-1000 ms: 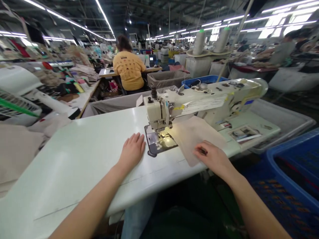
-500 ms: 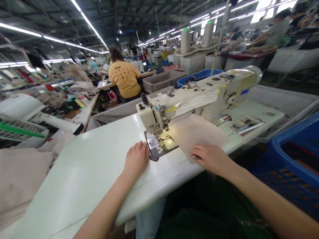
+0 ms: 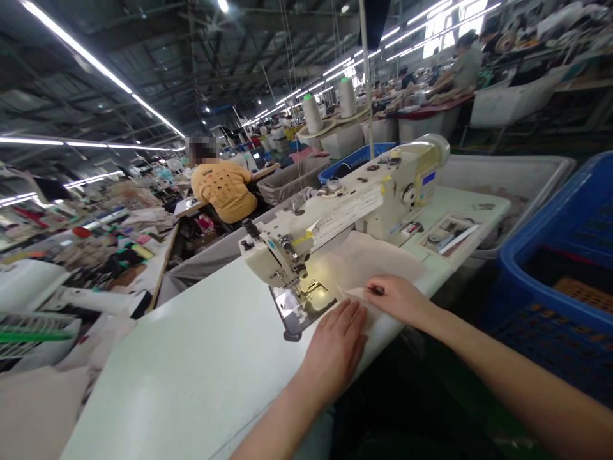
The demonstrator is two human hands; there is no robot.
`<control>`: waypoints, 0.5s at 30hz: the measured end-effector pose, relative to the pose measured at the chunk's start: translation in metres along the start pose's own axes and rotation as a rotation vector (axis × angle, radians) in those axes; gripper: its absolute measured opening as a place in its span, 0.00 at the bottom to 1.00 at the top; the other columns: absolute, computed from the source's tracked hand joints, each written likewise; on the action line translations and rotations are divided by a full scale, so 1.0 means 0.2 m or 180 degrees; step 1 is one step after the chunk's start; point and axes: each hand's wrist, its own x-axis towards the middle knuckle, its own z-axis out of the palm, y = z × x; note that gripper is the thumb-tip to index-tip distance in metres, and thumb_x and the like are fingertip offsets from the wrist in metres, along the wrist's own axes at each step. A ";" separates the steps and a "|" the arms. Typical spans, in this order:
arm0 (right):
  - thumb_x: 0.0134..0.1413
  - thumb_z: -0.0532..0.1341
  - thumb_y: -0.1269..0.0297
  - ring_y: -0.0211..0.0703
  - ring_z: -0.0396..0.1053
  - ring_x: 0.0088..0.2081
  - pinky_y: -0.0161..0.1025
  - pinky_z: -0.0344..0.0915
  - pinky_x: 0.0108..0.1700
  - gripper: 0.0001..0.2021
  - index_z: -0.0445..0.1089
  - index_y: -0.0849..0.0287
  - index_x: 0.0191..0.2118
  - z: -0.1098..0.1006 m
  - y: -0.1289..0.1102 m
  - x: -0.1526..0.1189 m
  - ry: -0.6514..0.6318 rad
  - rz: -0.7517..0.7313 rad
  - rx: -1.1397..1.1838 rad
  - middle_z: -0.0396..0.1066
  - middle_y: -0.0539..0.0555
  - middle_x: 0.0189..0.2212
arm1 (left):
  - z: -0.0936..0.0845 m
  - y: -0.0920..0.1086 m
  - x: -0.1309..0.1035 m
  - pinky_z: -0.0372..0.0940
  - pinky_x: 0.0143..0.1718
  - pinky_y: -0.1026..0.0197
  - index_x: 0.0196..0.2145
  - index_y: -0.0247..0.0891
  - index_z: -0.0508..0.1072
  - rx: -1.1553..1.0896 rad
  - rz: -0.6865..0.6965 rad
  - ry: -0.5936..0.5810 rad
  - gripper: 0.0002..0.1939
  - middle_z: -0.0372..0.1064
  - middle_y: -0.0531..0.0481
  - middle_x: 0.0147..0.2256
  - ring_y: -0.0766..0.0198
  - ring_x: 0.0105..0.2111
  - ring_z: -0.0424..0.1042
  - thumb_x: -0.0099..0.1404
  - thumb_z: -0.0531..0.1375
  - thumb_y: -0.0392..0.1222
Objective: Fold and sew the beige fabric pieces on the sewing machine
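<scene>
A beige fabric piece (image 3: pixel 368 255) lies on the white table of the sewing machine (image 3: pixel 349 204), to the right of the needle area. My left hand (image 3: pixel 338 338) rests flat at the fabric's near left edge, fingers stretched out together in front of the metal needle plate (image 3: pixel 306 303). Closed in a pinch, my right hand (image 3: pixel 400 299) holds the near edge of the fabric, which is raised slightly there. Something small and dark shows between its fingers, too small to name. The machine's lamp lights the presser foot, and the fabric sits apart from it.
A blue plastic basket (image 3: pixel 565 255) stands at the right, beside a grey bin (image 3: pixel 507 172). Small tools lie in a tray (image 3: pixel 447 235) on the table's right end. More cloth (image 3: pixel 43 409) is piled at the left. A person in a yellow shirt (image 3: pixel 223 191) sits ahead.
My left hand has moved right, from the bare table left of the needle plate to the fabric's edge near my right hand. The right hand has lifted the fabric edge slightly. The view has shifted.
</scene>
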 end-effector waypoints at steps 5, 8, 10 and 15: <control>0.57 0.56 0.63 0.42 0.72 0.32 0.38 0.66 0.35 0.06 0.67 0.54 0.30 -0.15 -0.05 0.01 0.1617 -0.0590 0.0553 0.78 0.56 0.39 | 0.04 0.01 0.09 0.69 0.57 0.45 0.56 0.36 0.68 -0.0112 -0.0304 -0.0237 0.18 0.70 0.38 0.57 0.49 0.57 0.70 0.70 0.59 0.43; 0.57 0.57 0.65 0.37 0.69 0.26 0.36 0.65 0.31 0.04 0.66 0.53 0.31 -0.28 -0.15 -0.05 0.1434 -0.1422 0.0440 0.78 0.55 0.41 | 0.00 0.00 0.05 0.73 0.51 0.49 0.55 0.39 0.66 -0.0256 -0.0530 0.0400 0.16 0.73 0.41 0.51 0.53 0.50 0.75 0.72 0.58 0.42; 0.56 0.57 0.67 0.38 0.71 0.30 0.35 0.66 0.34 0.04 0.67 0.52 0.33 -0.31 -0.22 -0.10 0.0762 -0.1854 0.0358 0.78 0.53 0.40 | -0.04 0.00 -0.01 0.73 0.50 0.47 0.59 0.40 0.61 -0.0124 -0.0874 0.1418 0.20 0.71 0.39 0.51 0.52 0.51 0.74 0.71 0.58 0.41; 0.51 0.57 0.71 0.40 0.71 0.33 0.34 0.64 0.36 0.06 0.67 0.53 0.33 -0.15 -0.39 -0.21 -0.0514 -0.2334 0.0264 0.75 0.50 0.33 | -0.17 0.01 -0.21 0.59 0.63 0.38 0.69 0.41 0.48 0.0287 -0.0262 0.1532 0.36 0.67 0.36 0.58 0.47 0.62 0.64 0.68 0.59 0.35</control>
